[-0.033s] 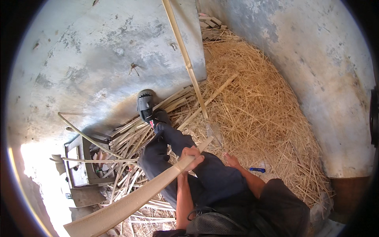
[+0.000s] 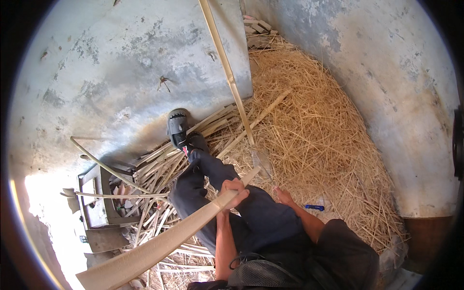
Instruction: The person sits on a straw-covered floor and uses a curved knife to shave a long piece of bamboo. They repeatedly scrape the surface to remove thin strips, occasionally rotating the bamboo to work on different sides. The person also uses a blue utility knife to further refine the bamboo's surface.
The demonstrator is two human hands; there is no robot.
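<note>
My left hand (image 2: 234, 192) is closed round a split bamboo strip (image 2: 164, 240), which slants over my dark trousers, its broad end toward the lower left. Beyond the hand, the strip's narrow end meets a broad grey blade (image 2: 263, 160). My right hand (image 2: 284, 196) is closed at the near end of this blade, apparently a knife; its handle is mostly hidden. From the blade's far side another long, thin bamboo length (image 2: 230, 79) runs up to the top of the view. I cannot tell whether the two lengths are one piece.
A large heap of fine bamboo shavings (image 2: 314, 125) spreads to the right. Split strips (image 2: 157, 166) lie by my shoe (image 2: 178, 123). At left stands a wooden frame (image 2: 99, 215) with bamboo lengths across it. A small blue object (image 2: 314, 208) lies near my right forearm. Stained walls (image 2: 121, 63) rise around.
The broad near end of the bamboo strip has shifted very slightly to the left. Both hands look the same as before.
</note>
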